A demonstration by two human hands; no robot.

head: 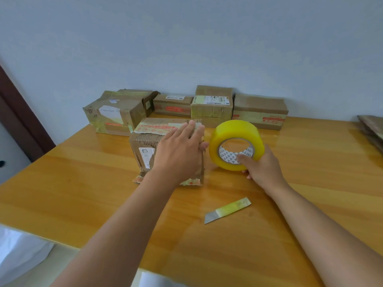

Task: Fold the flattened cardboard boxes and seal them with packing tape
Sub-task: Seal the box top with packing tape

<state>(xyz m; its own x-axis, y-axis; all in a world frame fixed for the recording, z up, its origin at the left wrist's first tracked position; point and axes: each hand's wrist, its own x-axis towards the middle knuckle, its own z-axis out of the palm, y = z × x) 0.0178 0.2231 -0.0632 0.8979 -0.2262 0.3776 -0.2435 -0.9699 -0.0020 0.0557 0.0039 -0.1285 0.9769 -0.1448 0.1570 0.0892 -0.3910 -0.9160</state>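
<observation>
Centrally on the tabletop [83, 183], the left hand [178, 154] pressed flat, fingers straight, on a light, crushable box [145, 150], while the right hand [261, 166] gripped the stiff tape roll [236, 145] through its core, just beside.

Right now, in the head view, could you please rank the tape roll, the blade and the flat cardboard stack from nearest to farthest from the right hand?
1. Tape roll: held in the right hand.
2. Blade: on the table, nearer the camera.
3. Flat cardboard stack: at the table's far right edge.
</observation>
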